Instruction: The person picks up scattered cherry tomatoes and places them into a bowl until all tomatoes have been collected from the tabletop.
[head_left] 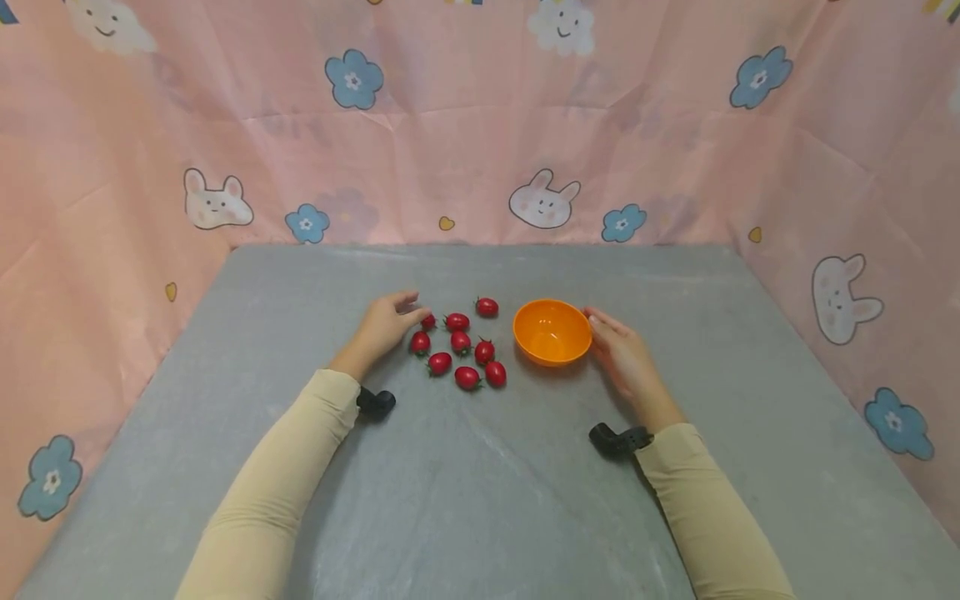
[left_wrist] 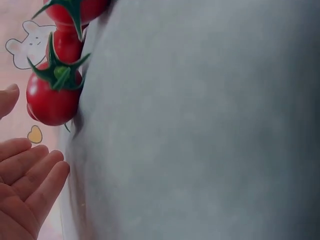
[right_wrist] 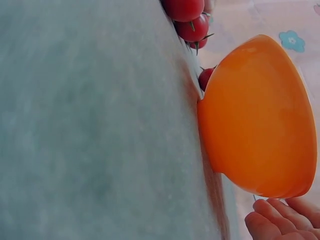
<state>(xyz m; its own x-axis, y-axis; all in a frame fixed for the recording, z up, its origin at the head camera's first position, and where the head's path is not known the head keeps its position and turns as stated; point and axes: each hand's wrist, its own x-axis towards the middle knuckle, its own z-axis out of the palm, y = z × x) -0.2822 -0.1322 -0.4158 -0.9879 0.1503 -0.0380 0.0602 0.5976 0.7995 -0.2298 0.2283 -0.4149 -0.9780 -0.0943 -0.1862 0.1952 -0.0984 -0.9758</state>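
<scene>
Several small red cherry tomatoes (head_left: 460, 342) with green stems lie in a loose cluster on the grey table. My left hand (head_left: 382, 329) is at the cluster's left side, thumb and fingers spread apart, fingertips close to the leftmost tomatoes. In the left wrist view a tomato (left_wrist: 54, 97) appears beyond the gap between thumb and fingers. An orange bowl (head_left: 552, 333) stands upright right of the cluster, with nothing inside. My right hand (head_left: 626, 362) is at the bowl's right side, its extended fingertips right at the rim. The right wrist view shows those fingers (right_wrist: 280, 220) beside the bowl wall.
The grey table (head_left: 480, 500) runs back to a pink curtain (head_left: 450, 150) printed with rabbits, clouds and blue flowers, which also hangs along both sides. Black wrist devices (head_left: 618, 442) sit at both cuffs of the beige sleeves (head_left: 712, 508).
</scene>
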